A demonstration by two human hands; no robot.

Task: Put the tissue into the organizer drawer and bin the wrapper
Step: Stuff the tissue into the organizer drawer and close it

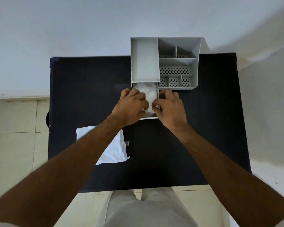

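Tissue (147, 95) lies bunched in the pulled-out drawer (157, 99) at the organizer's (177, 63) near left corner. The left hand (131, 105) and right hand (170, 108) press curled fingers onto it from either side; whether they pinch it I cannot tell. Best to tuck the paper below the drawer walls so nothing snags on closing. The wrapper (111, 149) lies nearer than the organizer and to its left, with bare table (203, 128) around it.

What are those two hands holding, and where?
Both left hand and right hand press the crumpled white tissue from its sides, inside the open grey drawer.
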